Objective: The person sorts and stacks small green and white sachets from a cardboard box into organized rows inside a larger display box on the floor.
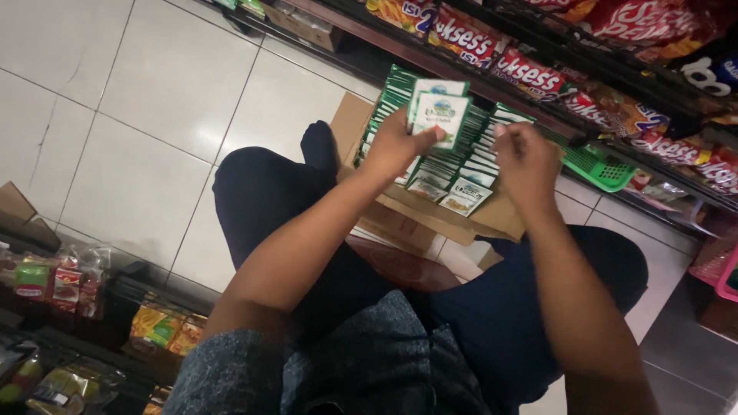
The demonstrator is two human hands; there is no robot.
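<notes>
My left hand point(396, 142) holds up a small stack of green-and-white sachets point(440, 107), pinched between thumb and fingers. My right hand point(525, 157) hovers just right of them with fingers curled, over rows of the same green-and-white sachets point(461, 165) packed in an open cardboard box point(430, 219). Whether the right hand grips anything is hidden by its back. The box rests on the floor in front of my knees.
I sit low on white floor tiles point(154, 115) in dark trousers. Shelves of red snack bags point(530, 73) run along the top right, with a green basket point(603, 169) below. More packaged goods point(69, 288) fill a low shelf at the left. A pink basket point(723, 269) sits at the right edge.
</notes>
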